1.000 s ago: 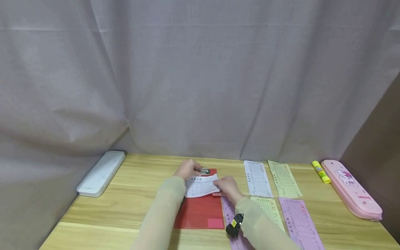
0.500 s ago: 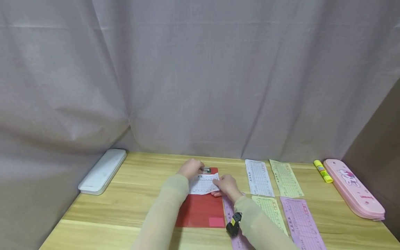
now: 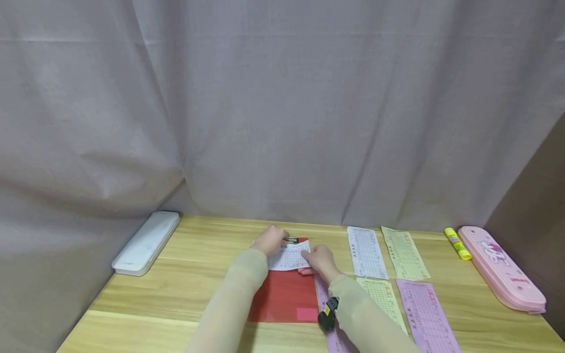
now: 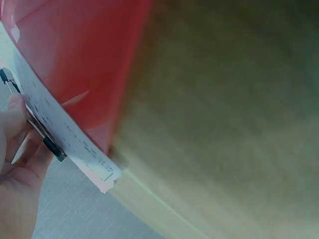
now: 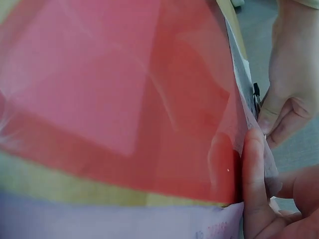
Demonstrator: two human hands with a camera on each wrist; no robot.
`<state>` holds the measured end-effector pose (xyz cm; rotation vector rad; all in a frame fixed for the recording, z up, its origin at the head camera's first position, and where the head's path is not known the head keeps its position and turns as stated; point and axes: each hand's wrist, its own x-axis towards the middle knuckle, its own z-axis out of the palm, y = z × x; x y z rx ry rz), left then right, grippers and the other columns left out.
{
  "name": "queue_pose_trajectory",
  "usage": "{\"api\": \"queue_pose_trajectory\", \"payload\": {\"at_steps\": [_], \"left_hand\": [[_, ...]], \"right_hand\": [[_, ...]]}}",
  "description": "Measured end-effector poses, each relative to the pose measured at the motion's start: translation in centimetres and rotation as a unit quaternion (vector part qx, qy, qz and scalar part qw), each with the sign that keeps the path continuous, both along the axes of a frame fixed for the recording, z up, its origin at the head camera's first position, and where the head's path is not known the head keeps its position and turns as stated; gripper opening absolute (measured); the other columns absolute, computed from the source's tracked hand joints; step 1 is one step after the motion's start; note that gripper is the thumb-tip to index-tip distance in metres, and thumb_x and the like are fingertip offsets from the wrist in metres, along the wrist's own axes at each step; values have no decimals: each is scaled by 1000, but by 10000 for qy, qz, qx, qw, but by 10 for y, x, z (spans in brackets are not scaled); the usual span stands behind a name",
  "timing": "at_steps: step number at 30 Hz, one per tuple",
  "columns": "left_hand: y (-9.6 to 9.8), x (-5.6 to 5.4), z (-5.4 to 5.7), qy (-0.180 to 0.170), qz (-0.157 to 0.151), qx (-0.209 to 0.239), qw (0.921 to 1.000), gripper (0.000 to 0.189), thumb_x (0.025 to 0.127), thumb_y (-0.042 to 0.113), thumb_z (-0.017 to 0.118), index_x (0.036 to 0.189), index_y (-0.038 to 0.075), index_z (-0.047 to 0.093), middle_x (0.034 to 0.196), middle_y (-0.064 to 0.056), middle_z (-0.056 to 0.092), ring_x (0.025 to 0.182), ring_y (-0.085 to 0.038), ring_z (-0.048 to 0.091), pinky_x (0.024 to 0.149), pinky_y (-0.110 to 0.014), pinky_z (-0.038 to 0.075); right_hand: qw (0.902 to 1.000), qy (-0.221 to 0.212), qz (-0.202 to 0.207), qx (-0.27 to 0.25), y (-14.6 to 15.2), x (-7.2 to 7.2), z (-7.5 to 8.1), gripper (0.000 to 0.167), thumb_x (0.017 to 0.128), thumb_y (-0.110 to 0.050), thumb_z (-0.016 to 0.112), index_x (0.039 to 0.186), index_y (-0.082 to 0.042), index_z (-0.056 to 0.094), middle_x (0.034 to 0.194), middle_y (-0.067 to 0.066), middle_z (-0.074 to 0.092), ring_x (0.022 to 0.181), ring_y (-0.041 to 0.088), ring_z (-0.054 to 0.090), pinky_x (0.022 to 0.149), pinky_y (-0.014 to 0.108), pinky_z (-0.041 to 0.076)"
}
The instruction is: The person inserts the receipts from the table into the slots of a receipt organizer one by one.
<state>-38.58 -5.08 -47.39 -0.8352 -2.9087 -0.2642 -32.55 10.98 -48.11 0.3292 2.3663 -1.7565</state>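
Observation:
A red clipboard [image 3: 284,296] lies on the wooden table, its metal clip [image 3: 292,240] at the far end. My left hand [image 3: 270,240] pinches this clip; in the left wrist view its thumb presses on the wire lever [image 4: 37,124]. Across the upper part of the board is a white printed slip [image 3: 289,257], its far edge at the clip. My right hand [image 3: 322,262] pinches the slip's right edge between thumb and fingers. In the right wrist view the slip [image 5: 269,167] bends up between the right fingers, above the red surface.
Several printed slips lie to the right: white [image 3: 367,252], yellow [image 3: 405,253] and purple [image 3: 428,314]. One purple slip [image 3: 322,291] lies partly under the right forearm. A glue stick [image 3: 457,243] and pink pencil case [image 3: 503,269] stand far right, a white case [image 3: 146,242] far left.
The white slip has moved away from me, further up to the clip, with the right hand holding its edge. The left hand stays at the clip, slightly further right in view.

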Motion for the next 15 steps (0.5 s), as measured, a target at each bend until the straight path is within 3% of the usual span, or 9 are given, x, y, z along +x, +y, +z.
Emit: {"api": "queue_pose_trajectory", "payload": {"at_steps": [7,15], "left_hand": [[-1,1,0,67,-73,83,9999,11,85,11,69,93,14,74,89,2,72,86,-16,67,79,-29,54],[1,2,2,-63,129,-72,9999,11,85,11,68,94,14,74,88,2,72,87,-16,67,78,-29,54]], "right_hand": [[9998,-112,-32,132,-1,-8,2,18,93,-12,58,86,3,53,66,12,58,42,12,60,45,24,54],[9982,-35,34,595,0,-17,-1,19,91,-15,61,84,2,56,68,14,62,39,11,59,42,22,52]]}}
